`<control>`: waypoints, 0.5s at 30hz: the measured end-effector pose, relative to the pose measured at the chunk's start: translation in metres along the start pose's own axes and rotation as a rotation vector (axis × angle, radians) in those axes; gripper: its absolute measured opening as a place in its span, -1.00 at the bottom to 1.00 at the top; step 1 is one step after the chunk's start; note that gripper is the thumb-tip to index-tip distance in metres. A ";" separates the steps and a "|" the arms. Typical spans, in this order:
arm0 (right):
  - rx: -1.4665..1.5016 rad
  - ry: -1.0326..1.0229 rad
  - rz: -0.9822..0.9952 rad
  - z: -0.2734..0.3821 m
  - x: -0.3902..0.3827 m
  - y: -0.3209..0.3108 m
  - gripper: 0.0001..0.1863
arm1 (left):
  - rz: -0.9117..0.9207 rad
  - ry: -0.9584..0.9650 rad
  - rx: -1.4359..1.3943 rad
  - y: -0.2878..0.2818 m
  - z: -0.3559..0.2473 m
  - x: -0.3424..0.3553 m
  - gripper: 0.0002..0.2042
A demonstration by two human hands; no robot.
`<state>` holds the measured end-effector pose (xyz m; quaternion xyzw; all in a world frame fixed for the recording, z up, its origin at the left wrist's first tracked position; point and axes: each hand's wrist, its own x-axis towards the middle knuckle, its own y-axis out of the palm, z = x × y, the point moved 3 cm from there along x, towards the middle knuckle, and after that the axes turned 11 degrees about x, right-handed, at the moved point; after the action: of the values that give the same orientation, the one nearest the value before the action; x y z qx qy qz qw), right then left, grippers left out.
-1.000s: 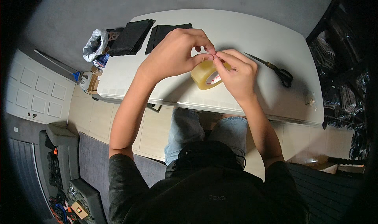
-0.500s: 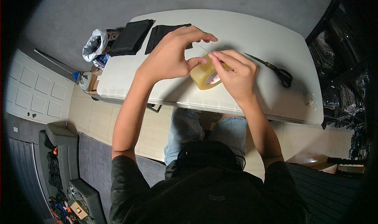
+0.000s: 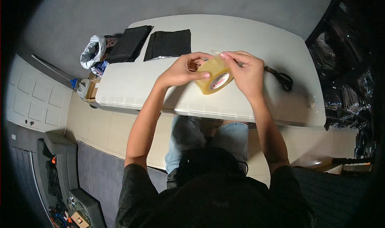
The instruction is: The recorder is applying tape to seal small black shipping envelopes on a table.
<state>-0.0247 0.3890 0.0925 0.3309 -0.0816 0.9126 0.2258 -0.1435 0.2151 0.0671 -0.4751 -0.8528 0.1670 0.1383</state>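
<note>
- Tape roll (image 3: 205,84) = yellowish, clear, tilted on edge over near-middle of white table (image 3: 244,31), btwn both hands. Can't tell if its underside rests on the tabletop.
- L hand (image 3: 179,72): gripping roll's left side, thumb on the near part, fingers curled round the far side, partly hidden. Good brace; keep the thumb off the peel line & press just enough to stop the roll spinning.
- R hand (image 3: 249,73): thumb + forefinger pinched together at the roll's top right, prob. on the tape's edge; exact contact too small to tell.
- Clear flap (image 3: 216,52) pokes up by those fingertips, looks like the loose end. Best to lift it full width, slow & even, low angle. One-corner pull = likely split/sliver.
- Keep sticky side off fingers & off itself, esp. w/ a short tab.
- Scissors (image 3: 284,81) lie just right of R hand, blades mostly hidden behind it; mind the wrist there.
- Black sheets (image 3: 168,43) sit left of the roll, well apart from the flap. Keep adhesive clear of 'em.
</note>
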 end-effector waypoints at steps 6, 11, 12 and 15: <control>-0.055 0.248 -0.003 -0.018 0.021 -0.026 -0.81 | -0.140 -0.018 0.454 0.015 -0.015 0.013 -0.35; 0.008 0.387 0.031 -0.037 0.031 -0.032 -0.78 | -0.343 0.269 0.295 0.016 -0.019 0.050 -0.48; 0.007 0.374 0.032 -0.037 0.033 -0.032 -0.78 | -0.271 0.269 0.107 0.017 -0.015 0.063 -0.55; -0.025 0.420 0.022 -0.034 0.035 -0.036 -0.76 | -0.161 0.270 -0.129 0.023 -0.007 0.083 -0.76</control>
<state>-0.0509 0.4434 0.0882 0.1298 -0.0477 0.9629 0.2319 -0.1655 0.2984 0.0698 -0.4312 -0.8708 0.0348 0.2337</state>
